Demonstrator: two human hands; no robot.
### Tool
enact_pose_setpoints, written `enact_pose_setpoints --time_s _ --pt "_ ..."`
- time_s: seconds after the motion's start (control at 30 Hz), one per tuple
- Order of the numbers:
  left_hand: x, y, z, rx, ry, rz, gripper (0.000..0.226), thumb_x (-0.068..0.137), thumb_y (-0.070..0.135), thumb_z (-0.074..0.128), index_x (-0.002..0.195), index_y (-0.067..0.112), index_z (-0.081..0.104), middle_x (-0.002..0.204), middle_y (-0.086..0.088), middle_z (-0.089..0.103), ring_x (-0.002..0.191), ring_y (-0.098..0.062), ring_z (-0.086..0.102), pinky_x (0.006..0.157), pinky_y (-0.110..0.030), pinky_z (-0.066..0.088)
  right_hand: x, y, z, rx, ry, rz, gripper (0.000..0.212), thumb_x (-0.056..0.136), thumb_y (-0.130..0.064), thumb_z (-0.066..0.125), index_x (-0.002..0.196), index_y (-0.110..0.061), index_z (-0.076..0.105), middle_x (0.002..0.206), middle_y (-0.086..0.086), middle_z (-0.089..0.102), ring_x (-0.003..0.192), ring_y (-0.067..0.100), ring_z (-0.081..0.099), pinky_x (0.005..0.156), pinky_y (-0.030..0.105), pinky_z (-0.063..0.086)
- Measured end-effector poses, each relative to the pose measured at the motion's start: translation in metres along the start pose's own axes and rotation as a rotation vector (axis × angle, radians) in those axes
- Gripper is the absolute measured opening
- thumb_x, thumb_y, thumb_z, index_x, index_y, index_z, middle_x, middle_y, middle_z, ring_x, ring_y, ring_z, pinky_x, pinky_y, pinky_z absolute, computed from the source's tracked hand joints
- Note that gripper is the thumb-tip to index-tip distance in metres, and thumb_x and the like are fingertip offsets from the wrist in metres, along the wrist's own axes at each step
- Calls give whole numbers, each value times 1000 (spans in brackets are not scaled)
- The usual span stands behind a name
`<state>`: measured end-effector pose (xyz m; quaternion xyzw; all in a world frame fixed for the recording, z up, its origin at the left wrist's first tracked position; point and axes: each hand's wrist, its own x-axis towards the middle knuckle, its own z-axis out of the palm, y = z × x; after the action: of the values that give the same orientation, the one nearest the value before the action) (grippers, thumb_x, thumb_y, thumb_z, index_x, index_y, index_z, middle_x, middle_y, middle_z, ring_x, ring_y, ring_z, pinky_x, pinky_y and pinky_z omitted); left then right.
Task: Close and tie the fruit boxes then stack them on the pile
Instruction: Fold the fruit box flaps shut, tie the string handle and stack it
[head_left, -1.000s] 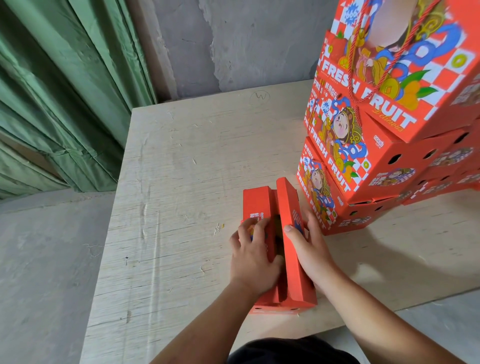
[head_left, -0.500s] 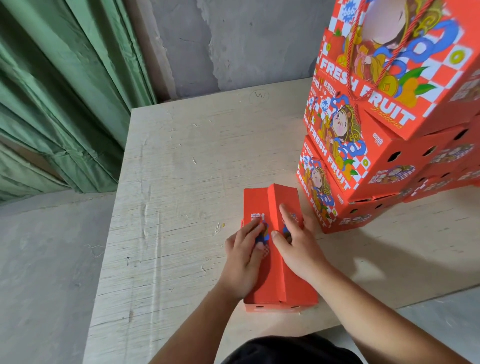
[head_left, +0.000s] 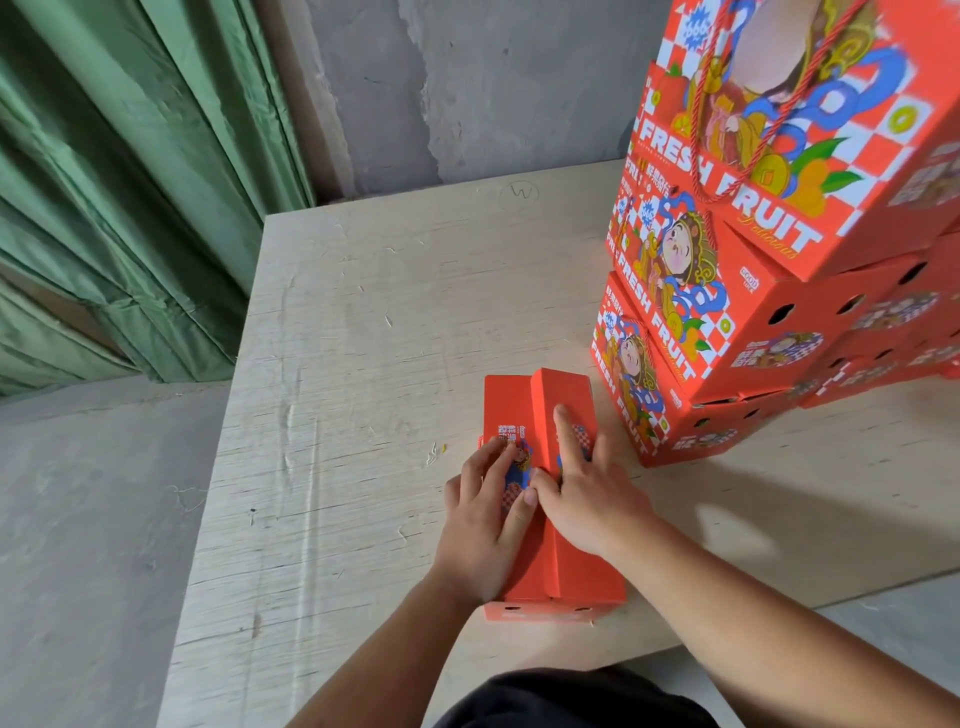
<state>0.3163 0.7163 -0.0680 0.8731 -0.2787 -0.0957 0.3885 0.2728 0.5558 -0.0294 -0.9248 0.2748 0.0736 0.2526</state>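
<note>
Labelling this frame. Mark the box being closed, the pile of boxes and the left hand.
box being closed (head_left: 582, 564), head view, right top flap.
pile of boxes (head_left: 769, 306), head view, middle box's side.
left hand (head_left: 480, 525), head view, back of the hand.

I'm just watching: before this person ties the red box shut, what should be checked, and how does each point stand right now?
1. Both top flaps folded down: ok. They lie across the fruit box.
2. Flaps flush: not ok. The right flap's edge stands raised along the middle seam.
3. Flaps held: ok. The left hand and the right hand press them with straight fingers.
4. Cord ready: cannot tell. Only a bit of red cord peeks out at the box's left side.
5. Pile steady for stacking: cannot tell. Its boxes sit offset, and its top is out of view.
6. Box resting on the table: ok.
</note>
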Motion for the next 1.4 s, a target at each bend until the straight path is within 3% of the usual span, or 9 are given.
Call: enact_pose_setpoints --time_s 0.2,0.33,0.5,0.67,0.8,0.97,1.07,1.27,1.4 --pt "-3 3 -1 -12 14 34 63 104 65 29 157 32 38 164 14 25 156 -5 15 123 -33 17 -2 10 -14 399 -155 -41 93 95 -56 62 161 -48 -3 168 5 -2 156 21 15 125 40 23" --pt "-7 7 -5 9 12 40 62 105 64 27 159 33 37 166 14 22 155 -2 12 124 -34 16 -15 14 -11 706 -31 -3 91 95 -41 69 164 -32 11 164 2 18 154 12 14 127 39 19" --pt "-2 14 -13 122 -70 78 51 102 54 25 146 48 49 162 30 23 147 -20 21 120 -40 14 -22 11 -13 810 22 -18 85 90 -32 77 152 -41 20 161 2 25 147 5 27 122 33 27" --pt "16 25 -2 330 -106 -77 79 86 67 41 158 50 13 165 17 5 145 -24 12 118 -51 17 -20 17 -13 725 -3 38 112 86 -34 82 163 -35 2 163 1 12 136 -1 20 111 26 24" --pt "18 30 0 62 -38 -163 96 76 66 48 161 40 14 160 8 11 145 -28 25 119 -44 21 -23 13 -6 812 -4 30 104 88 -28 80 163 -35 8 160 -2 29 142 8 38 121 38 33" --pt "9 26 -18 -664 4 -275 89 75 47 70 155 41 32 154 2 39 146 -14 39 122 -47 33 -22 20 -7 961 -29 41 93 91 -31 76 160 -44 15 137 -30 51 107 -29 50 98 20 40" --pt "7 27 -23 -1042 -49 -353 68 89 36 63 151 44 38 153 -2 51 141 -25 50 118 -58 37 -23 16 -6 869 -16 -4 91 75 -49 70 156 -42 28 135 -36 53 120 -18 52 105 23 41" --pt "-11 40 -12 -944 -146 -488 99 63 103 44 151 69 14 164 8 24 154 -16 24 126 -53 25 9 5 -23 491 -74 -184 89 74 -48 60 158 -36 34 143 -5 57 126 7 59 112 34 45" --pt "-32 39 -26 -637 -142 -422 105 68 102 36 156 56 1 151 11 18 152 -16 25 126 -50 25 39 11 -47 333 -218 -325 58 98 -20 67 152 -30 49 145 -3 59 132 13 57 115 34 41"
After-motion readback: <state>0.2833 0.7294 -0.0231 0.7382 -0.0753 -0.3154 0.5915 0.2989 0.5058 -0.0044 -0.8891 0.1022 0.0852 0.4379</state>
